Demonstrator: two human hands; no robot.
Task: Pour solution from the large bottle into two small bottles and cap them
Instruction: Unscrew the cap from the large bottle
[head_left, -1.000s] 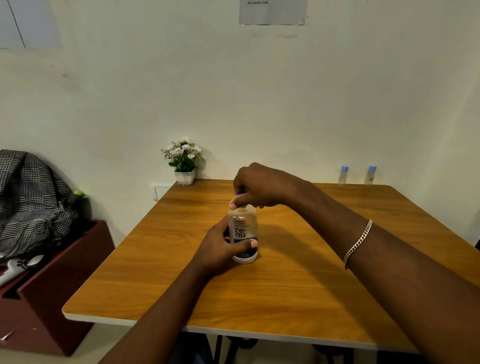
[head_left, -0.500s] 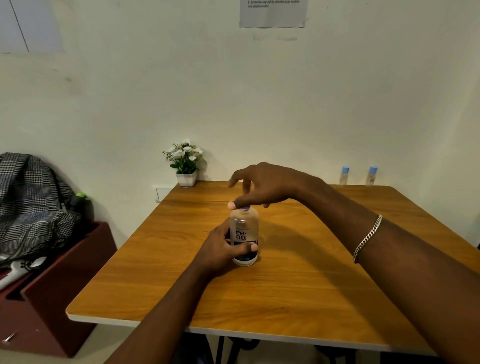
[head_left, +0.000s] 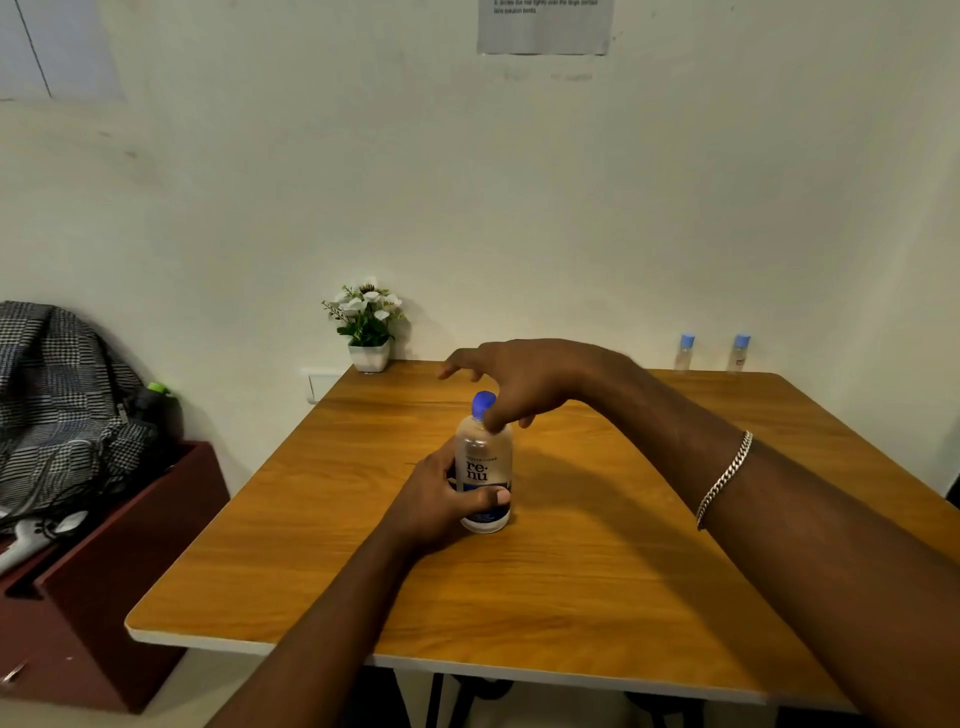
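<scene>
The big bottle (head_left: 484, 467) stands upright near the middle of the table (head_left: 597, 571), its blue cap (head_left: 484, 402) on. The left hand (head_left: 441, 499) is wrapped around its lower body, thumb across the front. The right hand (head_left: 524, 382) hovers at the cap with fingers spread; a fingertip or thumb seems to touch the cap's right side, but I cannot tell whether it grips. Two small bottles (head_left: 685, 353) (head_left: 740, 353), both with blue caps on, stand side by side at the far edge against the wall, well apart from the hands. Whether they hold any solution is too small to tell. By my reading the task could be barely begun or nearly finished: every bottle is capped and nothing is being poured.
</scene>
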